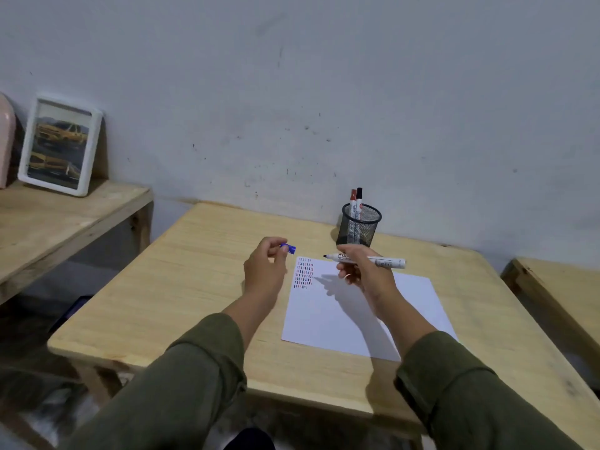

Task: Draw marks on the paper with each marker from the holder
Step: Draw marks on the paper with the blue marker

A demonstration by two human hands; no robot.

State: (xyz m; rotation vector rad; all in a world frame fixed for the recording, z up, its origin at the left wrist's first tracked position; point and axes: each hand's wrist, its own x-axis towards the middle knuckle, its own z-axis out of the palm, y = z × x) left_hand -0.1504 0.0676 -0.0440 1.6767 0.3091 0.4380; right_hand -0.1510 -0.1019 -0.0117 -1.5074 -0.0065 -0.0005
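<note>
The right hand [360,269] is closed around an uncapped white marker [386,262], gripping it near the tip end so that the barrel lies almost level. Its dark tip points left toward the other hand and the blunt end sticks out to the right past the knuckles. The left hand [266,267] pinches a blue cap [289,248] between thumb and fingertips, the cap pointing right toward the marker's tip. The two are apart, with a clear gap between cap and tip. Both hands are raised above the table, not resting on it.

Below and between the hands lies a white sheet of paper [341,316], flat on the light wooden table [181,287]. The right hand is over the sheet's far part and casts a shadow on it; the left hand is just off its left edge. In the paper's far left corner sits a block of short marks [303,273] in rows, red, blue and dark.

Just beyond the right hand, near the wall, stands a black mesh holder [358,227] on the table. Two capped markers stand upright in it, a red-capped marker [353,199] and a black-capped marker [359,198], side by side.

Olive sleeves cover both forearms. On a second wooden surface far to the left, a white picture frame [58,146] leans against the wall.
</note>
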